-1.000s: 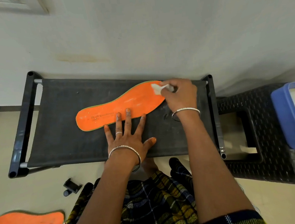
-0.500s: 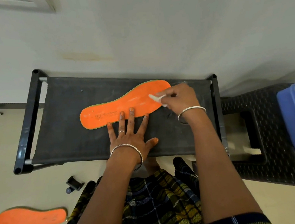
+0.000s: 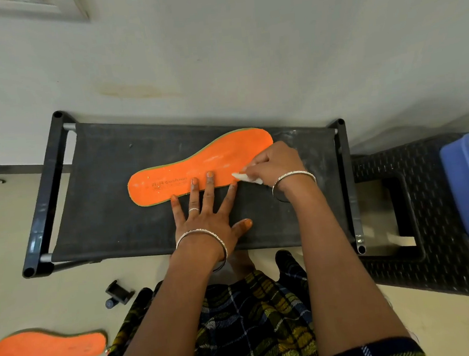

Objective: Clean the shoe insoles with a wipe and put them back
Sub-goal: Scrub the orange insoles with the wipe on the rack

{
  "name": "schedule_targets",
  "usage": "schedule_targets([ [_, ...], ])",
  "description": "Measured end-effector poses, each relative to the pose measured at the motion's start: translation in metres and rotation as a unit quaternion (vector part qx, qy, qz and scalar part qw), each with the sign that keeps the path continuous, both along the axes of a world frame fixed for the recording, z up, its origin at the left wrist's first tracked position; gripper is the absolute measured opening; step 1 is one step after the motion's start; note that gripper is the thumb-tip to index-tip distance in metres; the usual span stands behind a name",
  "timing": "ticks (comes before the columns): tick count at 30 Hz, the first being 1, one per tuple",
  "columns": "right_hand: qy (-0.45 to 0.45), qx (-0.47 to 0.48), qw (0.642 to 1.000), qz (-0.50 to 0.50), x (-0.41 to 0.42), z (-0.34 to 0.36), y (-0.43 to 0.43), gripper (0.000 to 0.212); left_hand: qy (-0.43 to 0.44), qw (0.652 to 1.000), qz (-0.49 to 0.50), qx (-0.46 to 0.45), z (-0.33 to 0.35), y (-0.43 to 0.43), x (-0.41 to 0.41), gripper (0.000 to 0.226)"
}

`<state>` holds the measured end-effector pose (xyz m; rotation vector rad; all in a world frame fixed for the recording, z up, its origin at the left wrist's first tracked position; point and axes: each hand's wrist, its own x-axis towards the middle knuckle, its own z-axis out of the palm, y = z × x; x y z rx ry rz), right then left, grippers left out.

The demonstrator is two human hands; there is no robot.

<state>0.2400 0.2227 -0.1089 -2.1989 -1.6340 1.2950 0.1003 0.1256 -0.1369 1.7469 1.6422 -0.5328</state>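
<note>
Two hands in: left hand point(image 3: 207, 222) pins the orange insole point(image 3: 171, 177) with straight fingers point(image 3: 210, 185), right hand point(image 3: 276, 164) pinches the wipe point(image 3: 246, 177), the insole's length running leftward.

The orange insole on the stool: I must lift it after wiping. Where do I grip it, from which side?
Probably the insole's heel end, pinched from the left: it lies flat and uncovered there, while the left hand and right hand crowd the near edge.
</note>
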Motion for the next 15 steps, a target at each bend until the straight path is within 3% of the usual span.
schedule_targets([
  [3, 0.074, 0.124, 0.978, -0.150, 0.007, -0.001, 0.005, 0.017, -0.004, 1.000, 0.004, 0.003, -0.001, 0.001, -0.001, 0.077],
  [6, -0.009, 0.227, 0.961, -0.157, 0.011, -0.006, 0.005, 0.017, -0.003, 1.000, 0.003, 0.001, 0.000, 0.001, -0.001, 0.077],
  [9, -0.039, 0.157, 0.985, -0.061, 0.008, -0.010, -0.001, 0.022, -0.002, 1.000, 0.005, -0.001, 0.000, 0.001, 0.000, 0.076],
  [15, -0.011, 0.027, 0.999, 0.045, -0.005, -0.012, -0.001, 0.005, 0.002, 1.000, 0.005, -0.003, -0.002, 0.001, 0.001, 0.076],
])
